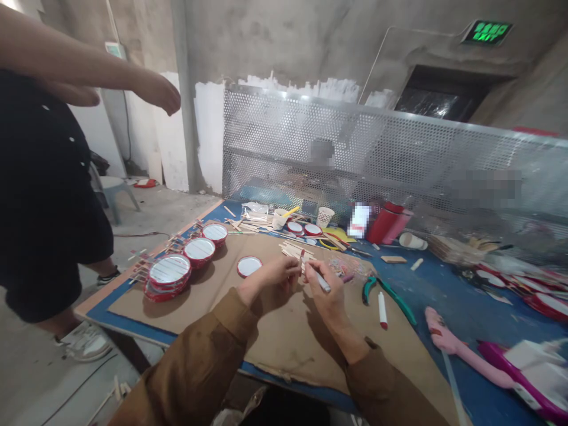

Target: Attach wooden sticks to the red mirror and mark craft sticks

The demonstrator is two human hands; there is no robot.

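My right hand [327, 291] is closed around a white marker pen [321, 280], tilted toward my other hand. My left hand [276, 277] is closed, fingertips pinching a small, thin piece with a reddish end [302, 254]; its exact kind is unclear. Both hands are close together above the cardboard sheet [284, 349]. Just beyond them lies a pile of wooden sticks [290, 248]. Left of my left hand is a round white disc with a red rim [249, 265]. To the right lie a white marker with a red cap [383, 310] and green-handled pliers [393, 296].
Stacked red-rimmed drum-like discs [169, 270] line the left side. Paper cups [325, 216], a phone [359, 220] and a red bottle [385, 221] stand at the back. A pink glue gun [470, 355] lies right. Another person's arm [110, 74] reaches in at left.
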